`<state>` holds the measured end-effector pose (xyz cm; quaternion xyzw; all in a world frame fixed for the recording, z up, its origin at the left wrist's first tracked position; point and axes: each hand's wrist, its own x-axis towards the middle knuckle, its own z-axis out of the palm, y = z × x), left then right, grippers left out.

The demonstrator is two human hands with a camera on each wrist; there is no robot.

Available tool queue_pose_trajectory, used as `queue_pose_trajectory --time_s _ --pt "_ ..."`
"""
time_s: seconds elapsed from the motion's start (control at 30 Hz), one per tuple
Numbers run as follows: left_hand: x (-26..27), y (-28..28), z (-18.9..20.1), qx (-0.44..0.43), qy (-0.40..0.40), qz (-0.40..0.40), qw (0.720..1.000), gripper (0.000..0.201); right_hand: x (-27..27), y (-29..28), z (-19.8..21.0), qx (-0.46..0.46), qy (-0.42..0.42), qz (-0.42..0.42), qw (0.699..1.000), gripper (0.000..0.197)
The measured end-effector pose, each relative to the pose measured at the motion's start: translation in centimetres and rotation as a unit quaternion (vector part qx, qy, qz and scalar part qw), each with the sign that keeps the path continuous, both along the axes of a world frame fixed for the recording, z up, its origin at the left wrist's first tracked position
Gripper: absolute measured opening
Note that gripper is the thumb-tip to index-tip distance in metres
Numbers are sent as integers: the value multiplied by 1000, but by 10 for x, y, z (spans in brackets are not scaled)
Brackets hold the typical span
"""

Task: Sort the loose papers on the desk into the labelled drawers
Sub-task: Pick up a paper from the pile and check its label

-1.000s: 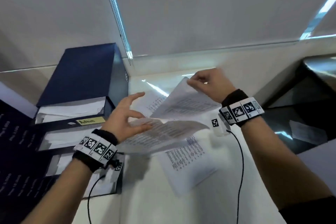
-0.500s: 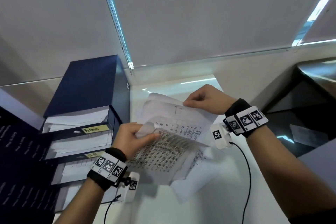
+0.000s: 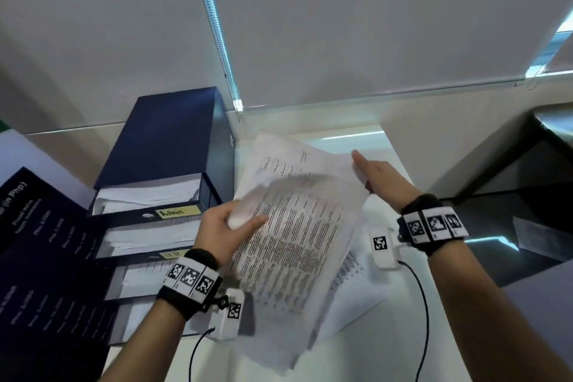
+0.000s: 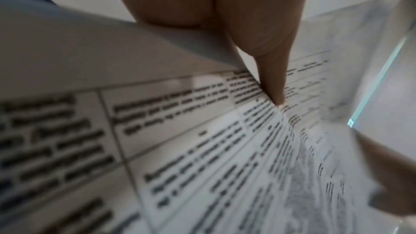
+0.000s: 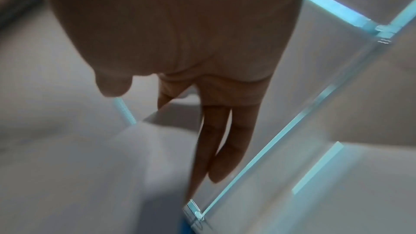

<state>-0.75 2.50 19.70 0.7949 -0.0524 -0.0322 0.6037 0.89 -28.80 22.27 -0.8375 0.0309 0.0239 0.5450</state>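
Observation:
A stack of printed sheets (image 3: 297, 232) is lifted off the white desk (image 3: 409, 344). My left hand (image 3: 240, 220) pinches its left edge, thumb on top. In the left wrist view the thumb (image 4: 268, 63) presses on the blurred printed sheets (image 4: 202, 149). My right hand (image 3: 366, 169) lies with straight fingers along the stack's upper right edge and grips nothing. In the right wrist view its fingers (image 5: 216, 140) hang straight beside a sheet (image 5: 90, 166). The dark blue drawer unit (image 3: 161, 146) stands at the left; its top drawer reads "Admin" (image 3: 179, 212). The label below (image 3: 171, 254) is too blurred to read.
More printed sheets (image 3: 353, 285) lie on the desk under the lifted stack. A dark board with white print (image 3: 40, 242) leans at the far left. A dark glass surface (image 3: 511, 220) adjoins on the right. A roller blind with a bead chain (image 3: 217, 34) hangs behind.
My left hand went from open under the sheets to pinching their left edge. My right hand has let go of the top edge and straightened its fingers.

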Motion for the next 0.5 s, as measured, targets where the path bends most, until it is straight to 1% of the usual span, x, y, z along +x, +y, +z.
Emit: queue_pose_trajectory --time_s 0.07,0.1,0.13,0.17,0.2,0.23,0.27,0.3,0.37,0.4,0.47,0.5 --pt "10 3 -10 0 -9 27 1000 66 -9 3 -32 123 60 3 991 75" --pt "14 3 -15 -22 3 42 999 81 -13 8 -48 150 82 25 985 77" --pt "16 1 -20 -57 30 58 996 89 -20 14 -58 159 98 59 981 72" --pt "16 -2 -22 -88 50 65 993 87 -26 21 -64 149 101 92 979 62" --pt "16 -7 -22 -103 59 70 991 76 -30 28 -65 130 94 113 981 52" --pt "15 -12 -19 -98 57 71 991 60 -31 30 -68 111 72 108 985 47" --pt "15 -16 -14 -78 45 77 993 45 -31 34 -66 100 39 74 991 45" --pt "16 -20 -11 -58 26 83 995 37 -29 36 -64 98 4 25 995 40" --pt "19 -25 -6 -44 -13 77 996 35 -28 40 -57 143 -63 -61 986 23" --pt "21 -28 -5 -46 -25 76 996 33 -28 42 -52 170 -90 -84 978 16" --pt "26 -32 -9 -42 -38 74 996 28 -29 45 -49 196 -114 -101 969 15" --pt "29 -34 -13 -32 -37 66 997 28 -28 44 -55 189 -110 -107 970 16"
